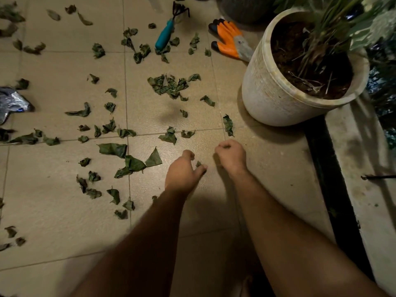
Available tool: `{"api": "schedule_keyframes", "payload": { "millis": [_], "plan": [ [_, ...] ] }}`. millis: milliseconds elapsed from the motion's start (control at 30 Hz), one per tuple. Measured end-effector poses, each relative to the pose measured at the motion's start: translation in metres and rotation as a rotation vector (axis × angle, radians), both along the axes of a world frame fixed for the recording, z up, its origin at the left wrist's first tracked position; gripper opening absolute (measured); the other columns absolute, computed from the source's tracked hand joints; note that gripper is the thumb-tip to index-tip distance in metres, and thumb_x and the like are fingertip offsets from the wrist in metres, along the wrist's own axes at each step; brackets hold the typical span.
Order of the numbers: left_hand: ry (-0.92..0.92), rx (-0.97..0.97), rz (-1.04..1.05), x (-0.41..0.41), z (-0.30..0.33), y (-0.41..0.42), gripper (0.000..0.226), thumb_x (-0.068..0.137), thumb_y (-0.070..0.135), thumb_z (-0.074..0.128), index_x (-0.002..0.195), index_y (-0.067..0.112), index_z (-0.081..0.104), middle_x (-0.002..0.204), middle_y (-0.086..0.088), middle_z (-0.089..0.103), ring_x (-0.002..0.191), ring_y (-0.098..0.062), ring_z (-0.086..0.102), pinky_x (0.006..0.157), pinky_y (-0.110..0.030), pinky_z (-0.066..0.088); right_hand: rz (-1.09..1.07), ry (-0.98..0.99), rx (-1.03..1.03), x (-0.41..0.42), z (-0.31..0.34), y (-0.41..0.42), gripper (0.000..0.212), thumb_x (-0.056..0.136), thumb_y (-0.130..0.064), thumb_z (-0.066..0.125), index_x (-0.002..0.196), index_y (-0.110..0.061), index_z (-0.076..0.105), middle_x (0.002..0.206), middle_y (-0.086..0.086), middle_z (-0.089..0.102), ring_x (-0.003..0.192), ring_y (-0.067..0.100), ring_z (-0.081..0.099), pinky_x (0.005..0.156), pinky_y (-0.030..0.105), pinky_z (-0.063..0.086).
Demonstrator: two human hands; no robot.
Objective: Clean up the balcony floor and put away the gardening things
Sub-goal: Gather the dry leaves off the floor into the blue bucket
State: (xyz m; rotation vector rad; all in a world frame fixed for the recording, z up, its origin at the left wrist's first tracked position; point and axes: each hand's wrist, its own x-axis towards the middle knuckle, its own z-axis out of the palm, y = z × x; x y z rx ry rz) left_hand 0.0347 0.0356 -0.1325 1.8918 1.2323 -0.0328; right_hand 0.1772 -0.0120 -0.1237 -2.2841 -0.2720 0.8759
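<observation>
Torn green leaves (169, 85) lie scattered over the beige tiled floor (64, 221). My left hand (184, 174) hangs low over the tiles with its fingers curled, and a small leaf scrap (198, 163) shows between thumb and fingers. My right hand (231, 156) is curled into a loose fist just to its right; whether it holds a leaf is hidden. At the far side lie a hand rake with a teal handle (165, 35) and an orange and grey gardening glove (230, 39).
A large white pot (270, 91) with soil and a plant stands at the right. A dark channel (330, 168) and a concrete ledge (364, 189) run along the right edge. A crumpled silvery bag (11, 101) lies at the left edge.
</observation>
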Motion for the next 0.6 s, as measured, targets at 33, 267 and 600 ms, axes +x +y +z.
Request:
{"api": "schedule_keyframes", "payload": {
  "millis": [33, 267, 600],
  "plan": [
    [0.005, 0.012, -0.064, 0.003, -0.003, -0.002, 0.054, 0.085, 0.046, 0.07, 0.127, 0.018, 0.05, 0.12, -0.003, 0.065, 0.105, -0.025, 0.063, 0.084, -0.036, 0.05, -0.127, 0.12, 0.089, 0.009, 0.003, -0.003, 0.006, 0.092, -0.013, 0.058, 0.088, -0.015, 0.062, 0.077, 0.003, 0.062, 0.064, 0.016, 0.058, 0.057, 0.027, 0.05],
    [0.078, 0.189, -0.198, 0.015, -0.018, -0.013, 0.014, 0.101, 0.026, 0.052, 0.107, 0.015, 0.057, 0.106, -0.006, 0.059, 0.084, -0.013, 0.046, 0.073, -0.028, 0.035, -0.573, 0.543, 0.408, 0.054, 0.009, -0.007, 0.018, 0.095, -0.023, 0.043, 0.083, -0.013, 0.054, 0.068, 0.003, 0.053, 0.06, 0.02, 0.058, 0.053, 0.026, 0.047],
    [-0.349, -0.286, 0.413, 0.003, 0.005, 0.006, 0.019, 0.1, 0.004, 0.042, 0.103, 0.011, 0.06, 0.084, -0.006, 0.064, 0.073, -0.015, 0.058, 0.064, -0.029, 0.054, 0.091, -0.305, -0.155, 0.067, -0.019, 0.034, 0.048, 0.085, -0.043, 0.073, 0.117, -0.011, 0.059, 0.116, 0.008, 0.065, 0.107, 0.028, 0.061, 0.084, 0.033, 0.051]
  ]
}}
